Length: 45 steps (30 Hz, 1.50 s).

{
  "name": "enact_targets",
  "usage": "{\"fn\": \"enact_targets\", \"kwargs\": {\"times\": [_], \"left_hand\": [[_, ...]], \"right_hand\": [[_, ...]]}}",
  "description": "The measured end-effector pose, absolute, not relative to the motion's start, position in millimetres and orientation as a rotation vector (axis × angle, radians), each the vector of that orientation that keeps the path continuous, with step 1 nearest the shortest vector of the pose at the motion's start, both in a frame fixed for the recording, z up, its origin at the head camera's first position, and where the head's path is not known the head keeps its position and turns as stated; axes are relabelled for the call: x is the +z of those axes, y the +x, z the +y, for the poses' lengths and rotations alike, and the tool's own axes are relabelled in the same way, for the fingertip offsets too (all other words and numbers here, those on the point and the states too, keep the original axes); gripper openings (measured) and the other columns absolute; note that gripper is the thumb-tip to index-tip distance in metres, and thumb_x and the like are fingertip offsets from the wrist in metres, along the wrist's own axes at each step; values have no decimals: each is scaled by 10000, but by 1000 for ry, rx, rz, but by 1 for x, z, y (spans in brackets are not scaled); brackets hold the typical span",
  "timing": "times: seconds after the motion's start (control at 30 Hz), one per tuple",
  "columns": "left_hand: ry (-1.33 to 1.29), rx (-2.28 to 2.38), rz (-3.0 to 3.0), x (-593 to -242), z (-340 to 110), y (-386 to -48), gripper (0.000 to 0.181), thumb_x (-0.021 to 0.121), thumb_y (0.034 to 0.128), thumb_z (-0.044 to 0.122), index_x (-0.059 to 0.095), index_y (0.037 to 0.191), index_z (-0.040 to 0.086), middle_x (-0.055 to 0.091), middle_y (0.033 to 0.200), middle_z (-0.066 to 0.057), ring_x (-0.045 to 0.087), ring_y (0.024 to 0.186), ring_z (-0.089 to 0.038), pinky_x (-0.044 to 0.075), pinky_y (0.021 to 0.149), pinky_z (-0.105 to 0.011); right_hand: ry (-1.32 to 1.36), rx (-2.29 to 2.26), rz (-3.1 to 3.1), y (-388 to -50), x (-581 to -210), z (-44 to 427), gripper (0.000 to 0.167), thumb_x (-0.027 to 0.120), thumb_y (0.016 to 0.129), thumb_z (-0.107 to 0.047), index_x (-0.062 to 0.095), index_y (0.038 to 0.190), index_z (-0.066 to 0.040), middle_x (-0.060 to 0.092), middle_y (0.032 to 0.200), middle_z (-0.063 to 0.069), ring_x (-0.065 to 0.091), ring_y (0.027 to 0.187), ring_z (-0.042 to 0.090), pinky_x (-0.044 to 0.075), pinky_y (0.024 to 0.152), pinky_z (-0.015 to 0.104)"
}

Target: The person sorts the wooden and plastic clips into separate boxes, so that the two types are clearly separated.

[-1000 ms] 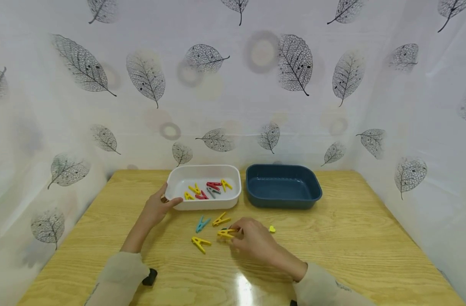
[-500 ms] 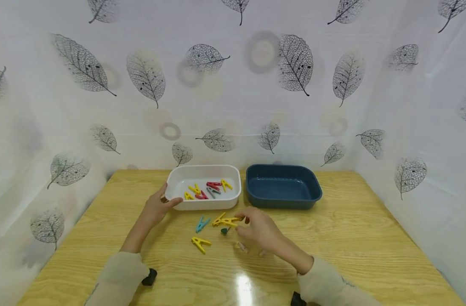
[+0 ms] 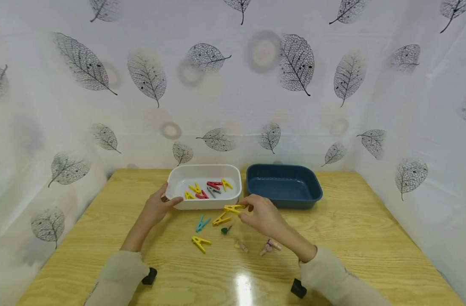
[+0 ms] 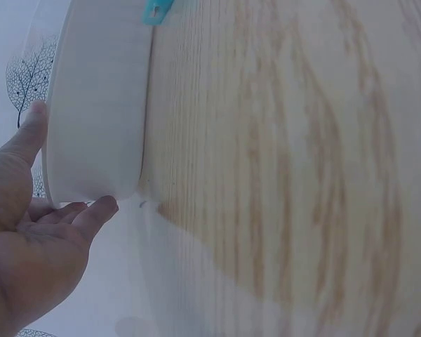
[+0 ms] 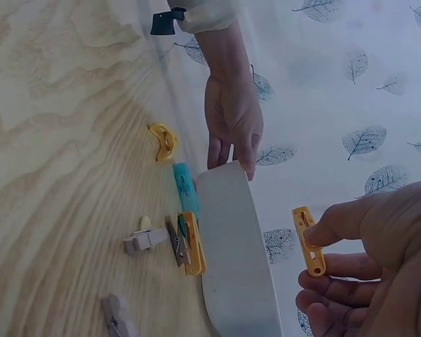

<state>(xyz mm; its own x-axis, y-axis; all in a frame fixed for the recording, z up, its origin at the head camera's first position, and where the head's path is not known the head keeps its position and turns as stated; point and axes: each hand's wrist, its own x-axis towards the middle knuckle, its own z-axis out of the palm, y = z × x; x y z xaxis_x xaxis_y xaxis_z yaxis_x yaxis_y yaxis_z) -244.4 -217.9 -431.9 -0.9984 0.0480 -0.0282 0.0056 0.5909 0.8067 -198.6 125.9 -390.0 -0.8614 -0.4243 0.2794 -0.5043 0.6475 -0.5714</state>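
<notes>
My left hand (image 3: 155, 209) grips the left end of a white plastic tub (image 3: 206, 205), thumb on the rim and fingers at the corner. Inside the tub lie several clothespins: yellow, red (image 3: 214, 185) and grey. My right hand (image 3: 264, 217) pinches a yellow clothespin (image 5: 309, 242) between thumb and fingers, raised off the table just in front of the tub. On the table below are another yellow clothespin (image 3: 221, 220), a teal clothespin (image 3: 202, 224) and a third yellow one (image 3: 200, 244). Small wooden clothespins (image 3: 269, 246) lie nearer me, one with a dark green top (image 3: 224, 230).
A dark blue tub (image 3: 282, 204) stands right of the white one, with nothing visible inside. Both rest near the back of the wooden table (image 3: 355, 238). A leaf-patterned curtain (image 3: 233, 106) hangs behind and at the sides.
My right hand has lifted the yellow clothespin and carried it away from me, towards the white tub. Small wooden clothespins it covered now show. The left hand stays on the tub.
</notes>
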Motion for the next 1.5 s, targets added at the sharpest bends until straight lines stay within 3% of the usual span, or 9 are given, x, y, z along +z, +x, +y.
{"fn": "enact_targets", "kwargs": {"times": [0.23,0.87,1.07,1.5], "left_hand": [[48,1391,2771,-432,-219,-245,929,686,1019,331,96,1611,-74,166,1633,-344,351,1449,-478,409,1137,-518],[51,1427,2760,-432,-219,-245,921,691,1017,319,105,1614,-65,177,1633,-339,363,1447,-467,411,1137,-511],[58,1420,2766,-433,-218,-244,937,694,1009,353,111,1614,-61,179,1635,-334,366,1446,-466,416,1134,-511],[54,1411,2774,-435,-219,-246,944,699,1005,351,108,1613,-64,177,1631,-341,365,1447,-463,416,1134,-499]], "right_hand": [[786,1031,-2713,-212,-381,126,264,782,893,-66,755,1145,6,667,915,33,564,788,135,512,673,281],[743,1079,-2734,-253,-371,122,320,736,933,-107,728,1221,33,722,1102,174,665,888,213,581,755,375],[761,1054,-2725,-264,-370,119,325,726,931,-94,720,1216,61,717,1083,200,671,878,240,585,761,386],[756,1023,-2748,-282,-373,109,309,686,962,-120,728,1225,38,747,1136,162,692,907,265,593,731,375]]}}
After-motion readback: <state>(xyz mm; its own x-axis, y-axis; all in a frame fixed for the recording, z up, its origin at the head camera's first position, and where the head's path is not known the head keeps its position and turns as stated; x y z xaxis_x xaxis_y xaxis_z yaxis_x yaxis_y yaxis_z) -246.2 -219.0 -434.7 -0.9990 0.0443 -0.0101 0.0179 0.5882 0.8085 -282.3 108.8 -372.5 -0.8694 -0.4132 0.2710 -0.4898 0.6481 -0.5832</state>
